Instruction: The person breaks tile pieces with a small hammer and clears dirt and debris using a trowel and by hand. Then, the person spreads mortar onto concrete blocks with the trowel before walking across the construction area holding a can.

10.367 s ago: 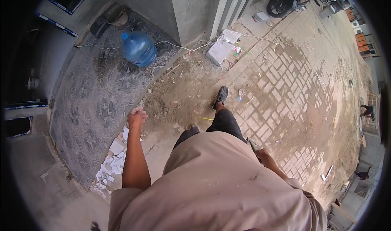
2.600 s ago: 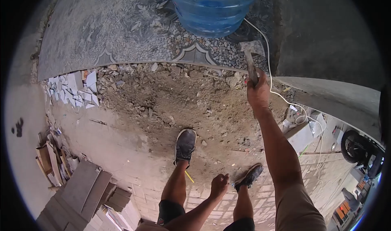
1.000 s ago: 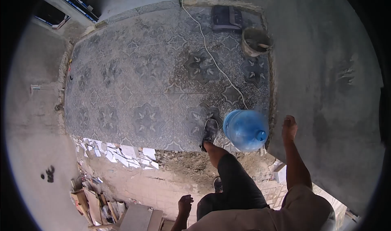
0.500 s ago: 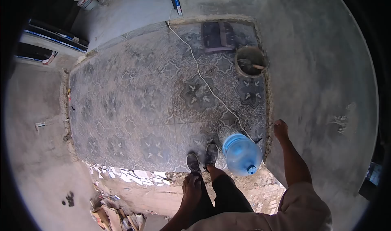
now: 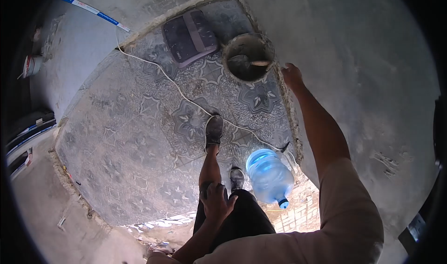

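My left hand (image 5: 217, 203) rests on the dark trousers at my knee, thumb apart from the fingers; nothing held shows in it. My right arm reaches forward along the grey wall, and my right hand (image 5: 292, 75) is beside the rim of a round bucket (image 5: 232, 68). Its fingers look curled in, with nothing visible in them, and whether they touch the wall is unclear. Inside the bucket lies a tool with a wooden handle (image 5: 260, 63). A large blue water bottle (image 5: 270, 176) lies tilted near my feet, its capped neck toward me.
A dark bag (image 5: 184, 40) lies on the patterned tile floor (image 5: 135, 138), left of the bucket. Across the tiles runs a white cable (image 5: 181, 92) with a dark plug end. A white bucket (image 5: 31, 66) stands far left. Light rubble (image 5: 163, 221) lies along the near floor edge.
I have stepped forward with one foot, and the view has turned. My right hand has moved from near the bottle up to the bucket. My left hand stays at my leg.
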Demonstrator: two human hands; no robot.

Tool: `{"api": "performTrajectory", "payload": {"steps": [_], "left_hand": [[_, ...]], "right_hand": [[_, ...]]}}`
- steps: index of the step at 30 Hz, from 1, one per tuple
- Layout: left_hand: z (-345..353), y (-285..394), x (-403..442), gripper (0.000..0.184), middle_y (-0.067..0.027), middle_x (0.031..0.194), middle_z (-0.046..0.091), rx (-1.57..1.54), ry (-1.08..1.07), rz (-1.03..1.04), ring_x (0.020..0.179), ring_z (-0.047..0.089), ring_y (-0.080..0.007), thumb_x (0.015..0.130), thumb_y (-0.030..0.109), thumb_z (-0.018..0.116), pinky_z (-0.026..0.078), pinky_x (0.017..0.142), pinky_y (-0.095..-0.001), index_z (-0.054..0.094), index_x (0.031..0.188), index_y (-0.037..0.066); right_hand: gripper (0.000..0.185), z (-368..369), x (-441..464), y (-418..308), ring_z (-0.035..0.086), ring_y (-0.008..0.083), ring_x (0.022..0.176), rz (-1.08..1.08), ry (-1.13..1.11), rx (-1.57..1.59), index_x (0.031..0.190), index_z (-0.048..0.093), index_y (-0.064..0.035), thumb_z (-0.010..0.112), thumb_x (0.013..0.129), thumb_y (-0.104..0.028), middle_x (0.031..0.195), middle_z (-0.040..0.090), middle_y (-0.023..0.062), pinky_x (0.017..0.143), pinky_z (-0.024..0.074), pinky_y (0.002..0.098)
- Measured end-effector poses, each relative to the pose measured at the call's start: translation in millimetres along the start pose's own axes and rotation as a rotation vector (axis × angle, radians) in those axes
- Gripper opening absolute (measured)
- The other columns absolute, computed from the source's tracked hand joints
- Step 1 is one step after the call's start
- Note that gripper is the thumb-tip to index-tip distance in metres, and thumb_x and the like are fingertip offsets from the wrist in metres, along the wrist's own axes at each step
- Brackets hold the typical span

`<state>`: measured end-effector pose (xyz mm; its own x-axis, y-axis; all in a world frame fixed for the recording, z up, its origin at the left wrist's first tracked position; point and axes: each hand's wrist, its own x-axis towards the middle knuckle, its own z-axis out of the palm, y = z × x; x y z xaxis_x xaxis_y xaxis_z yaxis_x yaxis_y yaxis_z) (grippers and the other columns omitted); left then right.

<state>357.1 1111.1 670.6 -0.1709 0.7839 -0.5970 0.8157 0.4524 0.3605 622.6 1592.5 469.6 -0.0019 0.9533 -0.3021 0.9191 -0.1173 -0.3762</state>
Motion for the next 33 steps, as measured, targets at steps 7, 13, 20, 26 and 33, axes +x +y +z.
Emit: {"api": "performTrajectory", "payload": {"steps": [7,13,20,26,33], "left_hand": [[-51,-5,72,0.054,-0.0147,0.125,0.055,-0.056,-0.074,0.06,0.12,0.051,-0.0303,0.074,0.045,0.077,0.036,0.099,-0.0502,0.06,0.11,0.008],[-63,-5,101,0.05,-0.0144,0.125,0.055,-0.077,-0.189,0.005,0.121,0.051,-0.0289,0.077,0.046,0.073,0.035,0.1,-0.0513,0.062,0.107,0.008],[-73,-11,116,0.053,-0.0133,0.125,0.055,-0.045,-0.248,-0.006,0.123,0.05,-0.0279,0.081,0.054,0.067,0.035,0.101,-0.0526,0.063,0.106,0.008],[-67,-30,110,0.052,-0.0129,0.123,0.058,-0.106,-0.15,-0.045,0.118,0.054,-0.0285,0.075,0.047,0.076,0.037,0.1,-0.0491,0.063,0.107,0.008],[-51,-44,80,0.047,-0.0144,0.116,0.061,-0.179,0.024,-0.029,0.11,0.059,-0.0312,0.076,0.045,0.075,0.042,0.094,-0.0482,0.063,0.102,0.007]], "right_hand": [[0.053,47,42,-52,0.066,0.035,0.102,0.235,-0.003,1.143,0.124,0.058,0.0037,0.047,0.099,-0.041,0.108,0.069,0.0224,0.09,0.0518,0.0457],[0.038,36,-6,-56,0.07,0.0383,0.077,0.543,-0.754,0.807,0.099,0.062,0.0001,0.048,0.101,-0.035,0.098,0.068,0.0211,0.073,0.0574,0.0442],[0.025,100,74,-77,0.056,0.0384,0.113,-0.348,0.096,-0.415,0.108,0.067,-0.0069,0.06,0.089,-0.021,0.11,0.065,0.0173,0.093,0.0462,0.0487],[0.036,147,100,-94,0.044,0.0308,0.129,-0.239,-0.607,-0.989,0.122,0.063,-0.0117,0.06,0.088,-0.02,0.126,0.059,0.0123,0.095,0.0412,0.054],[0.023,100,35,-90,0.061,0.0256,0.094,-0.343,-0.13,-0.721,0.106,0.067,-0.0062,0.057,0.091,-0.02,0.11,0.061,0.0152,0.072,0.0504,0.039]]}}
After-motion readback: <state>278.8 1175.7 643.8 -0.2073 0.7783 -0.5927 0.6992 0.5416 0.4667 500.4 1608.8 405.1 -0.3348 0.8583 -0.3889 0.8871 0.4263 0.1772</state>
